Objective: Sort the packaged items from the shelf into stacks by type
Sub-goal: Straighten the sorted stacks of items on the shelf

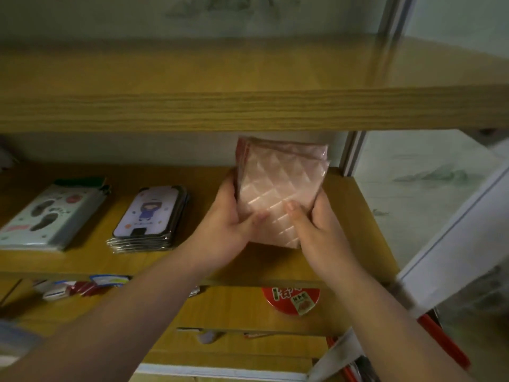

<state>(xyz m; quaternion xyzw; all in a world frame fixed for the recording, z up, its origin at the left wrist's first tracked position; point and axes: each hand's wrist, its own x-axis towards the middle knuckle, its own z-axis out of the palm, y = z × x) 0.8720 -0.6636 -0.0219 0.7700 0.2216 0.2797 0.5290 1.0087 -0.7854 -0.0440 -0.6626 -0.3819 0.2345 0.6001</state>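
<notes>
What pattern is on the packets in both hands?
Pale pink packets with a shiny quilted diamond pattern, shown in the head view.

Noodle cup (291, 301) top half hidden by shelf edge (248, 281); lower-shelf packets (80, 286) blurred, unreadable.

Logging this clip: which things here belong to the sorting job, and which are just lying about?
Job: pink packets, gripped by left hand and right hand; cartoon packets; insole packets; shelf.

Lying about: red bowl, small packets on the lower shelf.
</notes>
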